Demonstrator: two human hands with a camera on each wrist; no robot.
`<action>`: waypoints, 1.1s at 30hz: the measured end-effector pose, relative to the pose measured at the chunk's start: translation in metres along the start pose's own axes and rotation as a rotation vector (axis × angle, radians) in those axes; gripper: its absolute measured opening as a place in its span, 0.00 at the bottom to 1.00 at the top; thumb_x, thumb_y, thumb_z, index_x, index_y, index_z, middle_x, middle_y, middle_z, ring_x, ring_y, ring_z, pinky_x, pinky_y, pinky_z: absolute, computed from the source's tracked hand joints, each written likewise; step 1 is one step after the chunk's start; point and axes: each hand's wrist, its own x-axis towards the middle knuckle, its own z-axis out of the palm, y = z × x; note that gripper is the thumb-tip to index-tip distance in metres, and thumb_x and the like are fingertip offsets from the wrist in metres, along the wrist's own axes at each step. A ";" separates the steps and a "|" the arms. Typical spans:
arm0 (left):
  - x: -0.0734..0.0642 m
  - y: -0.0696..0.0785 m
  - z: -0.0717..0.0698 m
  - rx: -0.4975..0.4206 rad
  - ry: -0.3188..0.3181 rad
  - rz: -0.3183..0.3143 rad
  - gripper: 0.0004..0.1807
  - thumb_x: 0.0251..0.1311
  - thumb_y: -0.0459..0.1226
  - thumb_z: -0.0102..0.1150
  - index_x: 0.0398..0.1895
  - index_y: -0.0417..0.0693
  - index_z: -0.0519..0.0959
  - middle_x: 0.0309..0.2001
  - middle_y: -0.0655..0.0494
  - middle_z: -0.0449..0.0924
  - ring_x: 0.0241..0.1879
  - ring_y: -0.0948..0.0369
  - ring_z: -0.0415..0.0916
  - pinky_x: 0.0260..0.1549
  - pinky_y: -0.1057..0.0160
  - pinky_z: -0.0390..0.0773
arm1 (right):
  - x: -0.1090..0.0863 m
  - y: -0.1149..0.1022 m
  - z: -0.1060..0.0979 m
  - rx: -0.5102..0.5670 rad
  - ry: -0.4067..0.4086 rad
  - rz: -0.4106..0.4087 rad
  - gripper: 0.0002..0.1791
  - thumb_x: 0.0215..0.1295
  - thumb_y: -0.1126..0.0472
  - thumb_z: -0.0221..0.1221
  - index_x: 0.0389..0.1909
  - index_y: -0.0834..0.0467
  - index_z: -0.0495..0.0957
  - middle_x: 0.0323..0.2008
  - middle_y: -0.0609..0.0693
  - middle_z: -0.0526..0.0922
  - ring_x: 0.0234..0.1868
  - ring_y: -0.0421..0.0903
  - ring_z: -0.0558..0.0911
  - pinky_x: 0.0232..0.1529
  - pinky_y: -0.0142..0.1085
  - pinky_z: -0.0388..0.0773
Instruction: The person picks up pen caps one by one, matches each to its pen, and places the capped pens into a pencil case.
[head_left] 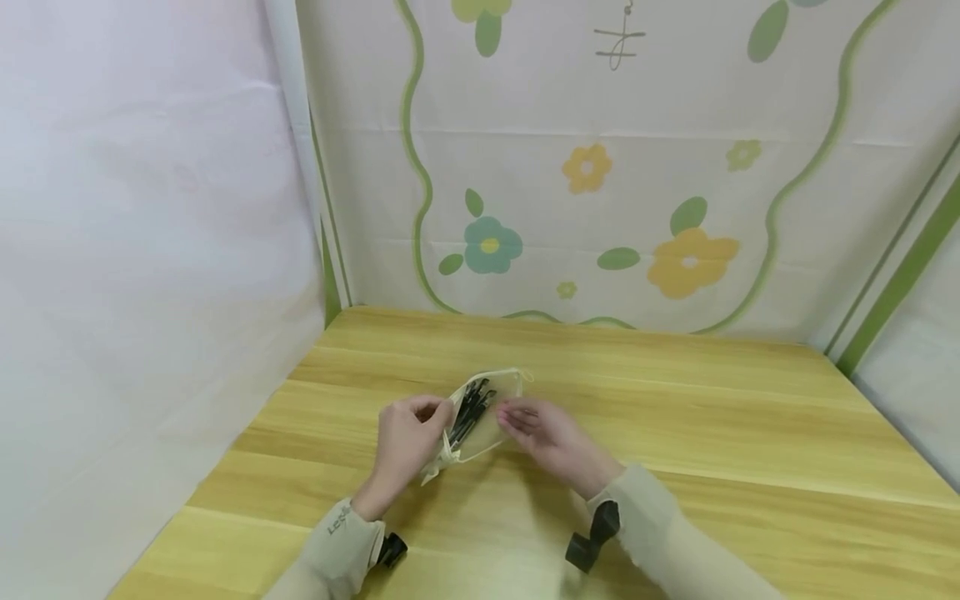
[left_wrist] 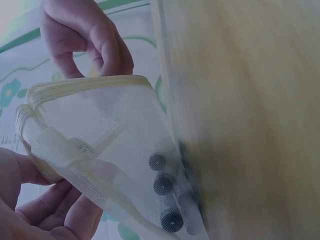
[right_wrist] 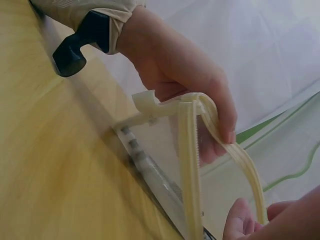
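A see-through mesh zipper pouch (head_left: 491,433) with cream edging stands on the wooden table, its mouth spread open. Several black pens (head_left: 472,408) lie inside it; their round ends (left_wrist: 164,184) show through the mesh in the left wrist view. My left hand (head_left: 405,437) pinches the left side of the rim between thumb and fingers, close to the fabric tab (left_wrist: 52,145). At the opposite side, the fingertips of my right hand (head_left: 551,437) pinch the zipper edge (right_wrist: 252,175), as the right wrist view shows.
The wooden table (head_left: 712,417) reaches back to a white cloth (head_left: 525,167) printed with flowers. White fabric walls (head_left: 150,250) rise at the left and right sides. A black wrist camera mount (head_left: 592,537) sticks out below the right sleeve, another (head_left: 392,550) beside the left.
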 end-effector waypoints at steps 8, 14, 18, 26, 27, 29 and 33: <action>0.000 0.001 0.001 0.016 0.011 -0.009 0.12 0.60 0.32 0.63 0.20 0.52 0.85 0.20 0.55 0.82 0.18 0.61 0.75 0.21 0.65 0.75 | -0.012 -0.022 -0.013 0.008 -0.011 -0.022 0.21 0.74 0.71 0.45 0.64 0.77 0.58 0.53 0.63 0.70 0.53 0.52 0.74 0.64 0.39 0.67; -0.001 0.003 0.001 0.014 -0.001 0.003 0.11 0.60 0.33 0.63 0.22 0.53 0.86 0.21 0.56 0.82 0.19 0.61 0.76 0.23 0.64 0.76 | -0.021 -0.039 -0.035 0.031 -0.019 -0.031 0.16 0.75 0.70 0.45 0.59 0.73 0.62 0.53 0.61 0.70 0.55 0.51 0.73 0.64 0.38 0.67; -0.002 0.004 0.001 0.014 -0.017 -0.004 0.09 0.59 0.32 0.64 0.23 0.52 0.87 0.22 0.53 0.83 0.20 0.61 0.77 0.23 0.64 0.77 | -0.027 -0.054 -0.051 0.064 -0.004 -0.037 0.12 0.76 0.70 0.46 0.55 0.70 0.64 0.48 0.58 0.74 0.52 0.49 0.76 0.64 0.37 0.66; -0.003 0.004 0.005 0.036 -0.036 0.009 0.02 0.57 0.33 0.68 0.30 0.45 0.88 0.27 0.59 0.85 0.25 0.63 0.79 0.28 0.64 0.80 | -0.035 -0.075 -0.066 0.052 0.025 -0.063 0.14 0.76 0.68 0.47 0.58 0.69 0.63 0.51 0.58 0.72 0.52 0.49 0.76 0.65 0.38 0.64; -0.004 0.004 0.006 0.035 -0.044 0.007 0.01 0.57 0.33 0.69 0.30 0.45 0.88 0.28 0.59 0.85 0.26 0.63 0.80 0.28 0.64 0.80 | -0.036 -0.077 -0.067 0.046 0.025 -0.062 0.15 0.76 0.68 0.47 0.58 0.68 0.62 0.52 0.58 0.71 0.52 0.48 0.75 0.65 0.37 0.64; -0.005 0.004 0.007 0.034 -0.064 -0.004 0.01 0.56 0.33 0.70 0.30 0.47 0.88 0.28 0.60 0.85 0.27 0.63 0.80 0.29 0.64 0.81 | -0.037 -0.079 -0.069 0.041 0.033 -0.060 0.16 0.76 0.68 0.47 0.59 0.68 0.61 0.52 0.58 0.71 0.52 0.48 0.75 0.65 0.37 0.64; -0.007 0.004 0.009 0.011 -0.129 -0.028 0.05 0.52 0.34 0.74 0.32 0.47 0.88 0.30 0.61 0.85 0.30 0.62 0.82 0.31 0.64 0.82 | -0.040 -0.082 -0.073 0.026 0.037 -0.069 0.17 0.76 0.68 0.47 0.60 0.69 0.60 0.51 0.58 0.72 0.52 0.48 0.76 0.65 0.37 0.65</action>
